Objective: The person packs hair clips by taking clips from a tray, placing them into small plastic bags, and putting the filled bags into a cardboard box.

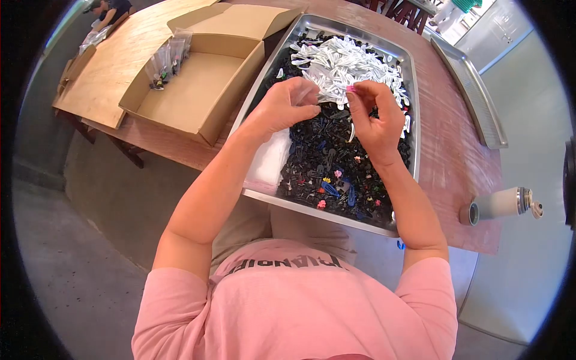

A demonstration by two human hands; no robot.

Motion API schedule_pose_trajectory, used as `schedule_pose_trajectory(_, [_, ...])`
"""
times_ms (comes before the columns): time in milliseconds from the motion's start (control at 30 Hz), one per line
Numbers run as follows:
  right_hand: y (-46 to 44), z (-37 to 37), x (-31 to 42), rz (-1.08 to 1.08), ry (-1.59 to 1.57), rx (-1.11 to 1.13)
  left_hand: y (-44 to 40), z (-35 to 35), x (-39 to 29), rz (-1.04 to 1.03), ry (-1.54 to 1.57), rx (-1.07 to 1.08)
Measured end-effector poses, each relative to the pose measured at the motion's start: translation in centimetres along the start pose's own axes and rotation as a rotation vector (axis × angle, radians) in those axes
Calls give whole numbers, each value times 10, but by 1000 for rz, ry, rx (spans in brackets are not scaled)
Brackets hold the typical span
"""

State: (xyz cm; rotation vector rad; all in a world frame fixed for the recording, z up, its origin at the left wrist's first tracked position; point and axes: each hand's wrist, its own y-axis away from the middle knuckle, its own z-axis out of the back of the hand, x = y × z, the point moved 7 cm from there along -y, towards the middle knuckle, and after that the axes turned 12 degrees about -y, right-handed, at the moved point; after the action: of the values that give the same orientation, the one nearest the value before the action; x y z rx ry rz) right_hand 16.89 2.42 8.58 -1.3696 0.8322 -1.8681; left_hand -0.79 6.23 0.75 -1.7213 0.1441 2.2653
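Over a metal tray (322, 214) both of my hands are raised. My left hand (282, 107) is curled, thumb below the fingers, around what looks like a clear plastic bag (308, 94); its outline is faint. My right hand (378, 117) pinches a small pink piece (351, 89) between thumb and fingertips; its exact kind is too small to tell. Beneath them lie many white snap hair clips (345, 63) in a heap, with a layer of dark hair clips (312, 147) nearer to me. A stack of clear plastic bags (268, 161) rests along the tray's left side.
An open cardboard box (207, 78) left of the tray holds several filled bags (171, 60). On the right are another metal tray (471, 90), a bottle (501, 203) and its cup (469, 213). Another person (111, 13) sits at the far left.
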Motion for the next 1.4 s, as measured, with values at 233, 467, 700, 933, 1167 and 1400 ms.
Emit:
schedule_pose_trajectory(233, [4,-15,-3,16,15,168,2,-15,-2,-19,-47,116])
schedule_pose_trajectory(467, [6,-16,-6,-14,32,158,2,-22,-1,-83,13,196])
schedule_pose_trajectory(700, [5,-10,-11,-108,1,129,2,-10,-5,-41,52,122])
schedule_pose_trajectory(933, [12,-24,-28,-337,-35,369,-3,3,1,-27,45,-15])
schedule_pose_trajectory(1167, [11,-22,-27,-318,-132,275,1,-4,-1,8,109,86])
schedule_pose_trajectory(1400, [9,-21,-24,-303,-147,258,2,-12,-3,-42,60,152])
